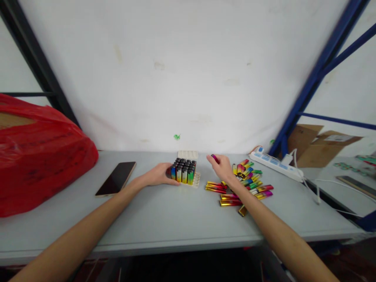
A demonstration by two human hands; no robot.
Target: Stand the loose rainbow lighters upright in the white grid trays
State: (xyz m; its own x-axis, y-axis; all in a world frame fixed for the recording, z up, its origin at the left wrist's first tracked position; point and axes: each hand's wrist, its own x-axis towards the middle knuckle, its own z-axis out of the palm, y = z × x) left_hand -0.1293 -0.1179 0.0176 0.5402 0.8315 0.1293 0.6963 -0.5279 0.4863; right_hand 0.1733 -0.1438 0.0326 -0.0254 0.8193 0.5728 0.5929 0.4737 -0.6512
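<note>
- Perhaps the phone [116, 178], lying to the left of the left hand, could get nudged if that forearm swung outward.
- Just right of the left hand [161, 174], the block of standing lighters [184, 173] might lean or spread if pressed unevenly from one side; a ridged white tray [196, 180] shows at its right edge. That hand is half curled, grasping the block's left side with the thumb low at the front; its other fingers are partly hidden.
- Between the hands, the block's right side has no hand against it, so a hard push could topple the end lighters.
- The single lighter [215, 158] in the right hand [223, 168] could slip if pinched loosely; the fingers look closed around it.
- Under and beside the right forearm, the loose lighters [230, 197] may scatter if a sleeveless arm drags across them.
</note>
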